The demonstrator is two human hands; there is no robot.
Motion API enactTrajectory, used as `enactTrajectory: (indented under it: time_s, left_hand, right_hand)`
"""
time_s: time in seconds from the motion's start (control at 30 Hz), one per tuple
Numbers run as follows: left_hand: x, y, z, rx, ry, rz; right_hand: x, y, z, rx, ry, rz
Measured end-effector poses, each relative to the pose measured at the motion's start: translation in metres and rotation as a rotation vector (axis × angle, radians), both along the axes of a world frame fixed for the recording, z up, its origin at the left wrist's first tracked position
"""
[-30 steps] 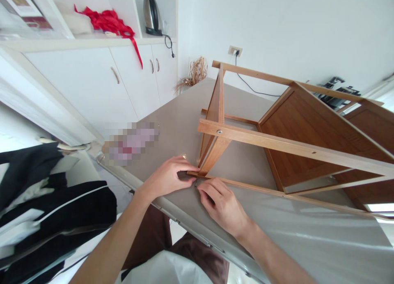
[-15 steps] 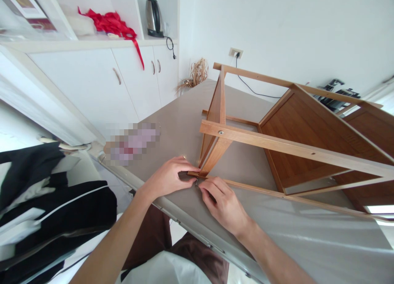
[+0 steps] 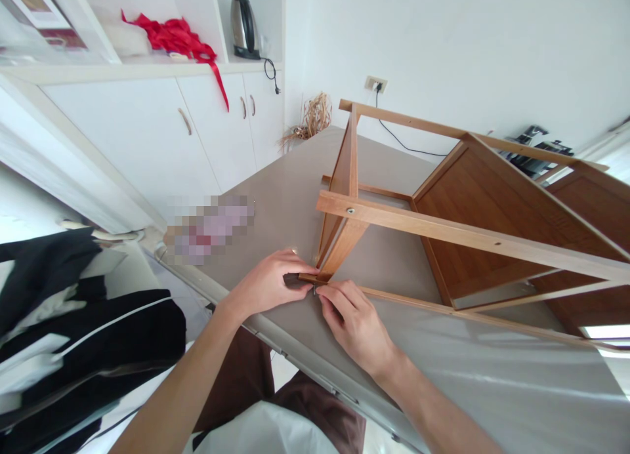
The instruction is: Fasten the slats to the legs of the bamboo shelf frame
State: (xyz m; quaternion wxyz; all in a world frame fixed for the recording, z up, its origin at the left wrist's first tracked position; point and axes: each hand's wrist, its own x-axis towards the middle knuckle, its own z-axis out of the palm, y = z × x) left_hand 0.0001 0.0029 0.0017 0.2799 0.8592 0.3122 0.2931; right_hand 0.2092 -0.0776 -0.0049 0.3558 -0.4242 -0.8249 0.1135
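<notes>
Here, the grey table offers open surface left of the wooden frame, and a strip between its near lower rail and the table's near edge. At the frame's near left corner, the left hand pinches the rail's end; the right hand, fingertips closed, holds a small metal piece there.

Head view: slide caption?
Left hand holding the lower corner of a wooden frame on a table, right hand at a small metal piece.
</notes>
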Motion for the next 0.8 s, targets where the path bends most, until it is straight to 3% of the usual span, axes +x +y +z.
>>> enactTrajectory:
  time_s: [0.8]
  left_hand:
    - [0.0004,-0.0011,0.0029,0.003,-0.017,-0.01]
  right_hand:
    - [-0.0072,0.0011,0.0023,0.027,-0.014,-0.017]
